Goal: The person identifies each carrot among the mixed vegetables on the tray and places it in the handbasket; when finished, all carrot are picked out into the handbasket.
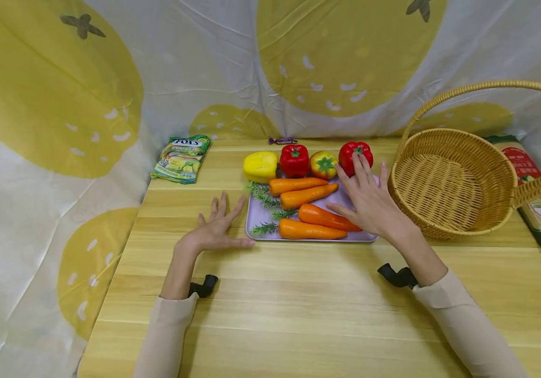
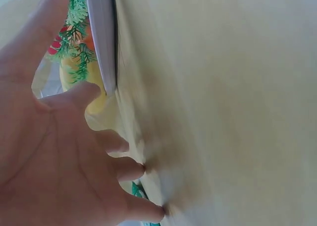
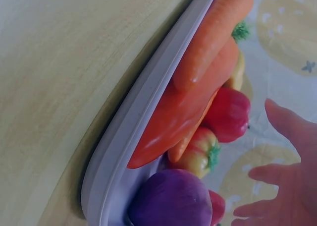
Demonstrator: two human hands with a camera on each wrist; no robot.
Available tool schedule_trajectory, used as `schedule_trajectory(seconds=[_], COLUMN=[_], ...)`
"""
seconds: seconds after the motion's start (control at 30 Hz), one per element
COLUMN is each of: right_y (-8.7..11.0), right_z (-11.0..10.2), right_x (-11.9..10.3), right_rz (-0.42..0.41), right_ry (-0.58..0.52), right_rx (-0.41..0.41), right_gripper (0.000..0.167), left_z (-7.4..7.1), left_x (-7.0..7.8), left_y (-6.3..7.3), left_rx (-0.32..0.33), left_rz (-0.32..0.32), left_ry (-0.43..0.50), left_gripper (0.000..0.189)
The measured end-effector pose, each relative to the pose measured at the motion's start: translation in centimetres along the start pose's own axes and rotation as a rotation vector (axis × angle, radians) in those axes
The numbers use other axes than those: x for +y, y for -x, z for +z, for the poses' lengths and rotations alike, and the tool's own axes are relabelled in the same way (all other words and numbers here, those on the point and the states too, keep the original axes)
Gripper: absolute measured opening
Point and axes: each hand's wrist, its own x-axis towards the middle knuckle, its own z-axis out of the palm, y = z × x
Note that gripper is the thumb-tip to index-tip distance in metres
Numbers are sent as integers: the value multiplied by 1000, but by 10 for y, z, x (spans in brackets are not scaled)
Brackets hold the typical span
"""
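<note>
A lavender tray holds several orange carrots with green tops, lying crosswise. Along its back stand a yellow pepper, a red pepper, a yellow-red pepper and another red pepper. My right hand hovers over the tray's right end, fingers spread and holding nothing, its fingertips overlapping the right red pepper in the head view. Below it sits a round purple vegetable, hidden in the head view. Beside the tray's left edge, my left hand has spread fingers, fingertips at the tabletop.
To the right stands a wicker basket with a tall handle, and behind it lies a green and red bag. A green Fox's candy bag lies at the back left. A small purple-wrapped candy is near the patterned cloth.
</note>
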Motion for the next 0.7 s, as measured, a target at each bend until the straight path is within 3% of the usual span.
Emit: schedule_trajectory(seconds=[0.17,0.4,0.7], right_y=[1,3,1], right_z=[0,1,9], right_x=[2,4,6], right_rz=[5,-24,-185], right_ry=[-11,-52,-344], right_rx=[-12,-21,-1], right_gripper=[90,86,62], left_z=[0,0,-1], left_x=[1,5,6], left_y=[-6,-12,-12], left_rx=[1,-14,-17], left_rz=[14,-21,-31], left_ry=[0,-48,-55], left_gripper=[108,105,111])
